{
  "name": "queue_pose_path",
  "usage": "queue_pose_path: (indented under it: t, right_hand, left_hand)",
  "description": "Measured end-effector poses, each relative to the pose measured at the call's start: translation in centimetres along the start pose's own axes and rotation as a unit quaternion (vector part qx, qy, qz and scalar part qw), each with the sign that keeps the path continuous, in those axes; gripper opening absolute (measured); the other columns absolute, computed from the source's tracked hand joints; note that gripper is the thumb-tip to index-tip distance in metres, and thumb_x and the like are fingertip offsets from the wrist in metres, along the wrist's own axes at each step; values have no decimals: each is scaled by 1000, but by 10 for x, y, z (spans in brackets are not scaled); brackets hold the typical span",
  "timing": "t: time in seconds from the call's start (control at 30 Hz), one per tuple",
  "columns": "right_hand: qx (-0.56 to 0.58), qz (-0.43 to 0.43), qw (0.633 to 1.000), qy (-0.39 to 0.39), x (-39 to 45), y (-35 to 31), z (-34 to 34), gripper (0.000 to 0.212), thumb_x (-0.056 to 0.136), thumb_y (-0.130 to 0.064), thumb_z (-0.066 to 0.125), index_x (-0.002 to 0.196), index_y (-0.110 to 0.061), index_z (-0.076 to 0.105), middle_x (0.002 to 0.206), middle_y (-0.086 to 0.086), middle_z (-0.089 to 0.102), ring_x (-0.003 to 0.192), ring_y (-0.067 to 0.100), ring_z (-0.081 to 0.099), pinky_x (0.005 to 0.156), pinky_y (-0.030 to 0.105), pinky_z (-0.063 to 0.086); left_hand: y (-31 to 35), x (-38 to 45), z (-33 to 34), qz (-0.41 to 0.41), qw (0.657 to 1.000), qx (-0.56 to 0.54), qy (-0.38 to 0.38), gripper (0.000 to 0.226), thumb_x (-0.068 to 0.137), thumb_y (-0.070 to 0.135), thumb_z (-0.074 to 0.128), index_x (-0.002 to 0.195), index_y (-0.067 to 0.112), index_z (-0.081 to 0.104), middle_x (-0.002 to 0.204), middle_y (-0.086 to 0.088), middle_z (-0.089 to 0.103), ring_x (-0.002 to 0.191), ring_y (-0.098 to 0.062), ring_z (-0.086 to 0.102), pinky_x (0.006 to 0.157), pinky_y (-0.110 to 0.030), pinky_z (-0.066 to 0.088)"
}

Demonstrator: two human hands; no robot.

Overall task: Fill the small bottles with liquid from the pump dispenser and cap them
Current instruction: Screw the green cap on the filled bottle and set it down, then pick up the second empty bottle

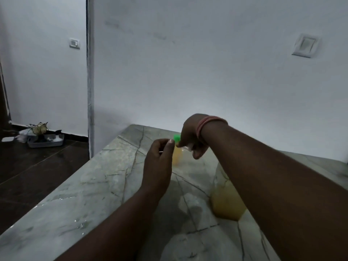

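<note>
A small bottle (177, 155) of yellow liquid with a green cap (176, 138) stands on the marble worktop (79, 194). The right hand (192, 137) pinches something clear beside it; the left hand (160, 159) is loosely curled.

cap (176, 137): bright green, just beside the right hand's fingers (179, 144)
small bottle (177, 156): pale yellow liquid inside
large container (227, 206): yellow liquid, clear walls
tabletop (79, 200): grey-green marble, dark veins
bangles (208, 123): pinkish red
wall (207, 63): plain white
floor (33, 166): dark brown
tray (45, 143): grey
</note>
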State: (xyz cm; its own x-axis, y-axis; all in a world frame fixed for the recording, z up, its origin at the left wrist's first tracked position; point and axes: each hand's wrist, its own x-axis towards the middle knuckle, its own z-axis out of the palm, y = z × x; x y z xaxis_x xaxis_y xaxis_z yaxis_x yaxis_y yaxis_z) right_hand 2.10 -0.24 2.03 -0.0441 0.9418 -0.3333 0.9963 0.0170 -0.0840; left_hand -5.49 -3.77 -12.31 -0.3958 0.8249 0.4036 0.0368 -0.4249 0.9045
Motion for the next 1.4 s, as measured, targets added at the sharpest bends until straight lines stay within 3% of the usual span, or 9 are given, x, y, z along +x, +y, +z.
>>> queue_pose_path:
  t: [0.07, 0.2, 0.43, 0.53, 0.67, 0.93, 1.17, 1.3, 1.4]
  right_hand:
    - [54, -39, 998, 12, -11, 7, 0, 38, 102, -41, 49, 95, -5, 59, 61, 5, 57, 41, 14, 55, 49, 20, 48]
    - [8, -132, 974, 185, -33, 24, 0, 49, 93, -49, 61, 58, -15, 59, 37, -7, 53, 30, 7, 46, 45, 20, 39]
    - [84, -321, 934, 131, -52, 45, -3, 7, 86, -25, 75, 92, -24, 78, 85, 5, 75, 64, 10, 60, 59, 24, 49]
    - [145, -330, 930, 76, -59, 46, -10, 31, 85, -19, 77, 114, -25, 71, 104, 1, 70, 88, 10, 66, 70, 26, 57]
    - [54, -243, 950, 187, -59, 35, -6, 55, 89, -62, 56, 104, -11, 70, 85, 7, 75, 59, 15, 67, 58, 26, 53]
    - [60, -312, 942, 113, -65, 31, -6, 24, 86, -1, 64, 99, -19, 73, 92, 8, 75, 79, 18, 75, 75, 31, 60]
    - [-25, -244, 952, 182, -67, 22, -2, 44, 91, -50, 63, 100, -8, 72, 81, 6, 75, 56, 15, 68, 59, 26, 53]
    - [79, -261, 937, 220, -69, 22, -3, 12, 92, -15, 67, 102, -14, 73, 75, -3, 69, 69, 14, 72, 54, 20, 49]
    - [227, -252, 900, 273, -61, 23, 4, 29, 89, -3, 54, 114, -8, 68, 103, 8, 69, 99, 27, 69, 76, 31, 55]
  left_hand:
    - [2, -8, 4, 6, 997, 0, -75, 44, 93, 65, 47, 117, 30, 62, 104, 7, 67, 97, -13, 64, 79, -34, 51]
    - [10, -15, 7, 62, 986, 96, -123, 41, 82, 61, 70, 111, 33, 59, 89, 7, 68, 75, -6, 66, 61, -22, 50]
    - [18, -13, -10, -33, 973, -97, -208, 46, 82, 37, 76, 104, -1, 62, 68, -6, 54, 54, -14, 47, 43, -24, 37]
    - [22, -14, -11, -27, 977, -111, -179, 45, 80, 36, 79, 107, 3, 63, 70, -6, 57, 57, -15, 51, 47, -26, 42]
    - [19, -13, -12, -17, 980, -110, -164, 30, 81, 31, 77, 99, 10, 66, 74, -8, 62, 59, -16, 54, 50, -28, 45]
    - [16, -11, -15, -19, 977, -102, -185, 49, 70, 48, 76, 101, 9, 71, 80, -9, 71, 70, -21, 61, 56, -30, 48]
    - [12, -9, -14, -14, 982, -87, -168, 24, 79, 33, 74, 100, 22, 74, 80, -2, 71, 71, -16, 60, 60, -27, 49]
    - [8, -6, -13, -23, 988, -73, -133, 16, 86, 26, 75, 101, 20, 72, 81, 1, 72, 72, -11, 63, 62, -22, 49]
    - [5, 0, -14, 1, 998, -53, -35, 21, 85, 25, 77, 103, 16, 72, 93, 1, 75, 78, -5, 68, 66, -18, 49]
